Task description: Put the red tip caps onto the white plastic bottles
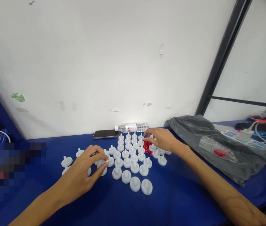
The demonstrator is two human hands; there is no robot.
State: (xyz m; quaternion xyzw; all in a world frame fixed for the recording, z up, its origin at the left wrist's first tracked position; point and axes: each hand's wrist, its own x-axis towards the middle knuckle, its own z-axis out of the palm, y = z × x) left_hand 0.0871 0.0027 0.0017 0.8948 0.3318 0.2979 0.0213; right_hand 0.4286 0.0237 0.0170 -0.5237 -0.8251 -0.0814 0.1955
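Mostly upright, round white plastic caps (134, 168) stand in loose rows on the smooth blue counter (182, 194), narrow spouts (135, 180) pointing up; the left hand (84, 169) pinches one cap (99, 163) between thumb and fingers, the right hand (162, 138) curls over small red pieces (146, 145), its grip's closure impossible to tell

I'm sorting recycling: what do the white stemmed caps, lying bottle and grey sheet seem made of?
White stemmed caps: probably matte plastic, looking slightly translucent.
Bottle: likely clear, glossy plastic; see-through ribbed walls.
Grey sheet: perhaps plastic film, given creases and dull sheen.
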